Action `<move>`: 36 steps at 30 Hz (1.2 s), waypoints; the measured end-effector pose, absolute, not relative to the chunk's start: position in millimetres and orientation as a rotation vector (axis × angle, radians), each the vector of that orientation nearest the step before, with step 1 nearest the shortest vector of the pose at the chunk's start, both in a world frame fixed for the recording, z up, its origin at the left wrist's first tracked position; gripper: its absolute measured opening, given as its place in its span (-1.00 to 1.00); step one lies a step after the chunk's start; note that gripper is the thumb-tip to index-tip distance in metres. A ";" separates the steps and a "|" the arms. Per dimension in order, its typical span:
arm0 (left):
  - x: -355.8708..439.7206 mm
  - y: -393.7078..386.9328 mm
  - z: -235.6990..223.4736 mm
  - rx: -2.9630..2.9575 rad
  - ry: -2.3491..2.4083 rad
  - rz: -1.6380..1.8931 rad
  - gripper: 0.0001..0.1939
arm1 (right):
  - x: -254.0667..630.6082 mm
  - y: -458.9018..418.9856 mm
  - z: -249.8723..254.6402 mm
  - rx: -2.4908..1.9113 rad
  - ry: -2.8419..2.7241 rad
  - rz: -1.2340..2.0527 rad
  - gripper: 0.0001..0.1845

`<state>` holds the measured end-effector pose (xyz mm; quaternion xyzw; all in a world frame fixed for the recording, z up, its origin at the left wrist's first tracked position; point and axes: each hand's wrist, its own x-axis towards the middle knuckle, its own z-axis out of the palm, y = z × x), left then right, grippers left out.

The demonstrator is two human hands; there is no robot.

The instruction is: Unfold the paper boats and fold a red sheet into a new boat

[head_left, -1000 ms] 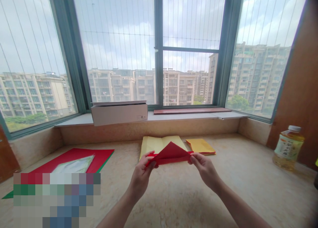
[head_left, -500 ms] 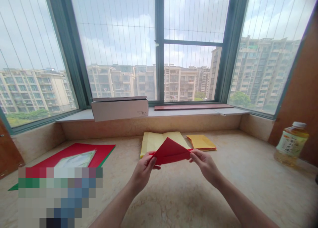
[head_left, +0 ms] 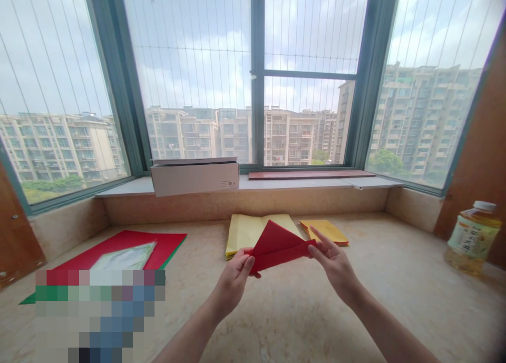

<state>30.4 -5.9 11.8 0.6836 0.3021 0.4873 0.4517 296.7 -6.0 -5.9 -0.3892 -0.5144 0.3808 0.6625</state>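
Head camera looks past my hands to a wide window [head_left: 256, 78] with apartment blocks behind it. On the sill sits a white box [head_left: 194, 177], and at the far right of the stone tabletop [head_left: 276, 321] stands a bottle [head_left: 472, 239] of yellow liquid. Red sheets [head_left: 118, 247] lie to my left, partly under a blurred patch, with a clear sleeve [head_left: 126, 257] on top. Ahead, yellow paper [head_left: 245, 236] lies open with orange paper [head_left: 326, 231] just beside it, both apparently set out within easy reach. I hold a folded red paper [head_left: 276, 244] in the air above the tabletop, in front of the yellow paper, its peak pointing up and away from me. My left grip [head_left: 235, 278] is clamped on its left end, thumb on top. My right grip [head_left: 330, 263] stands parted at its right tip; I cannot tell whether it pinches. Holding it by both ends likely keeps the fold taut and in view.
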 end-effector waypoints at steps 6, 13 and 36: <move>29.5 -4.3 12.5 1.738 0.774 1.201 -0.55 | 298.2 -1.8 -9.6 -0.928 -1.141 0.852 -0.55; 33.3 -6.7 6.7 1.633 0.783 1.194 -0.57 | 298.6 0.4 -24.3 -0.989 -1.254 0.586 -0.62; 39.9 -13.2 15.7 0.984 0.664 1.352 -0.65 | 303.6 -7.7 -16.8 -0.896 -1.458 0.190 -0.74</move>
